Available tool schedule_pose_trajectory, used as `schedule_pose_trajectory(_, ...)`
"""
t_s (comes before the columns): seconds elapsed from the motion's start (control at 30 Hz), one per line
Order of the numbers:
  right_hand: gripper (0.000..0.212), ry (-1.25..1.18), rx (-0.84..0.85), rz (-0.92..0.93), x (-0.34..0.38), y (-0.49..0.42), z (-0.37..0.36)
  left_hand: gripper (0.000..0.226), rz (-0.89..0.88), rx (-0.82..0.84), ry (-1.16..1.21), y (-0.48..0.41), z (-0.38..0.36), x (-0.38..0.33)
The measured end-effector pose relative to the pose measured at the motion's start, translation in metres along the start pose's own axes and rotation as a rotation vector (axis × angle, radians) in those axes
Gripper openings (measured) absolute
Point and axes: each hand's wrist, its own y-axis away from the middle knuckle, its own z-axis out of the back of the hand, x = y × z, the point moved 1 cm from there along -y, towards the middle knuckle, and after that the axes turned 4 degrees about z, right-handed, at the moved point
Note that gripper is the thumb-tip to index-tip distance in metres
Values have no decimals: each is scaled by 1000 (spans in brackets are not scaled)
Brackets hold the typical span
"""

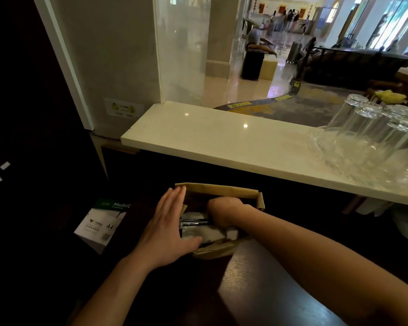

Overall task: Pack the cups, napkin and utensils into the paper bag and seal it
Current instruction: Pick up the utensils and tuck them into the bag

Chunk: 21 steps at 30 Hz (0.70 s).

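The left hand [165, 228] lies flat, fingers released, on the paper bag [222, 191]; the right hand [224, 214] reaches inside, its fingers hidden, grasp unclear.

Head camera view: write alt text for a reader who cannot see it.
A person's right hand reaches into an open paper bag while the left hand steadies its side. Upturned glasses stand on the pale counter behind.

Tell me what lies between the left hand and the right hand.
In the head view, dark utensils in the open paper bag lie between the left hand and right hand.
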Motion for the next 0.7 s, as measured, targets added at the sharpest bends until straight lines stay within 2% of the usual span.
schedule_pose_trajectory(0.3, 22, -57, -66, -2, -6, 6, -6, 115, -18, -15, 16, 0, -1, -1)
schedule_pose_trajectory(0.53, 23, 21, -51, 123, 0, 22, -1, 114, -12, -42, 53, -1, -3, -3)
schedule_pose_trajectory(0.6, 33, 3, -112, 197, 2, 35, 8, 113, -17, -58, 68, 0, -3, -3)
schedule_pose_trajectory(0.7, 36, -226, -360, 313, 1, 70, 30, 106, -42, -129, 118, 2, -1, -5)
